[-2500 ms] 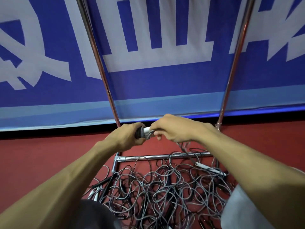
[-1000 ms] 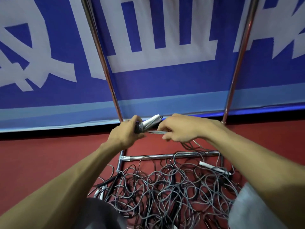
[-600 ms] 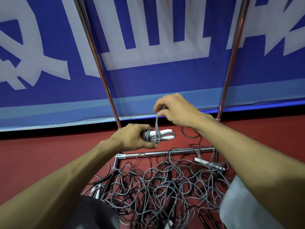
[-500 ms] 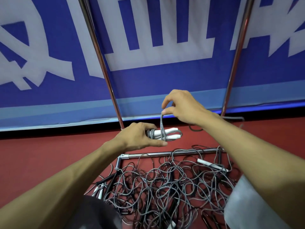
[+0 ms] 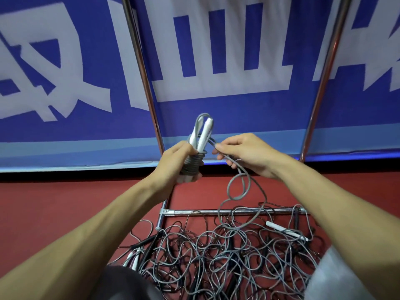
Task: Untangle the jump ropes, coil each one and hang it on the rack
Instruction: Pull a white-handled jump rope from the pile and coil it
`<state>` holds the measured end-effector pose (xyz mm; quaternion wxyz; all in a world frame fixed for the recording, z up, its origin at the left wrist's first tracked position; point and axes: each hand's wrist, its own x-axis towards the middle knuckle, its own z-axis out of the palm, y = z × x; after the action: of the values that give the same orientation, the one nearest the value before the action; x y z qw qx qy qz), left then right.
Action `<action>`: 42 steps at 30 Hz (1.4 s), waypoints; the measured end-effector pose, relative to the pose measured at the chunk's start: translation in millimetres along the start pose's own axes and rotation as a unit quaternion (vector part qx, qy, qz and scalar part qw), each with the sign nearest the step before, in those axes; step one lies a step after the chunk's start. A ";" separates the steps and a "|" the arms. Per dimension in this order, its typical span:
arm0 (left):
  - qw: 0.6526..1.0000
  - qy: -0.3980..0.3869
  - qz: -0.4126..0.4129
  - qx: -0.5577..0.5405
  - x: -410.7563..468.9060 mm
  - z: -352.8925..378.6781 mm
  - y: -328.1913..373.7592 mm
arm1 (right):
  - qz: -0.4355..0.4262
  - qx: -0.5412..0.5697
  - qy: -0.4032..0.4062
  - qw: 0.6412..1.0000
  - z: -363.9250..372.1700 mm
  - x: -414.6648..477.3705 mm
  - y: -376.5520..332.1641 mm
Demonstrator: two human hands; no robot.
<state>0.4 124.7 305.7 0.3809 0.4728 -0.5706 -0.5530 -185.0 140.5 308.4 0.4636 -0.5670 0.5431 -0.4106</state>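
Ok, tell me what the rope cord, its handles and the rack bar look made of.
Cord: probably plastic-coated, grey, smooth and slightly glossy; it holds springy loops.
Handles: likely hard plastic, white, matte, rigid and straight.
Rack bar: metal tube, polished chrome-like finish with bright reflections.

Grey ropes (image 5: pixel 216 256), white handles (image 5: pixel 204 135), red floor (image 5: pixel 54 202)

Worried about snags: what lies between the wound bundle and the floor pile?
Head view: a loose grey rope loop runs from the bundle, across the rack's lower crossbar, into the pile.
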 end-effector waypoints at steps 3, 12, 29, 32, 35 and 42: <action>0.997 0.013 -0.043 -0.062 4.9 -7.4 -1.8 | 0.041 -0.025 -0.094 0.994 5.4 -7.1 -4.4; 0.993 0.032 -0.087 -0.074 23.8 -13.7 -14.5 | 0.003 -0.274 -0.148 0.950 10.5 -9.9 0.4; 0.819 -0.232 0.165 0.497 25.1 -2.7 -38.8 | -0.112 -0.421 0.072 0.897 -4.7 -10.2 4.6; 0.821 -0.244 0.177 0.485 19.2 -1.0 -33.3 | -0.089 -0.441 0.130 0.884 -6.7 -10.0 5.9; 0.839 -0.259 0.170 0.448 11.0 0.8 -29.4 | -0.065 -0.430 0.155 0.887 -6.3 -9.0 9.2; 0.944 -0.211 0.088 0.238 -1.0 6.6 -12.7 | -0.014 -0.322 0.167 0.932 -9.5 -2.3 17.0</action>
<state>-4.2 128.2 292.6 0.1753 0.3696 -0.7922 -0.4528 -198.4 142.4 294.2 0.1534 -0.6167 0.7078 -0.3085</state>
